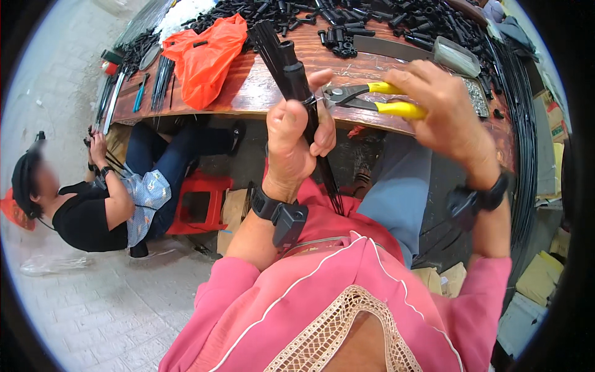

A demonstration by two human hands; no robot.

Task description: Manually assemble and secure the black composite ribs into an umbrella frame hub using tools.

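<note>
My left hand (297, 133) is wrapped around a bundle of thin black rods (268, 46) with a stepped black tube (291, 68) among them. The bundle leans, its top over the table edge and its thin lower ends above my lap. In my right hand (437, 102) are pliers (400, 109) with yellow handles, gripped from the right. Their dark jaws point left and lie close beside the bundle, near my left fingers. Whether the jaws touch it or hold a thin wire there, I cannot make out.
A reddish wooden table (260, 90) carries a heap of black tubular parts (409, 18), an orange plastic bag (204, 59) and a clear plastic box (457, 56). Long black rods (525, 142) run along the right. At left, a co-worker (93, 204) sits by a red stool (201, 201).
</note>
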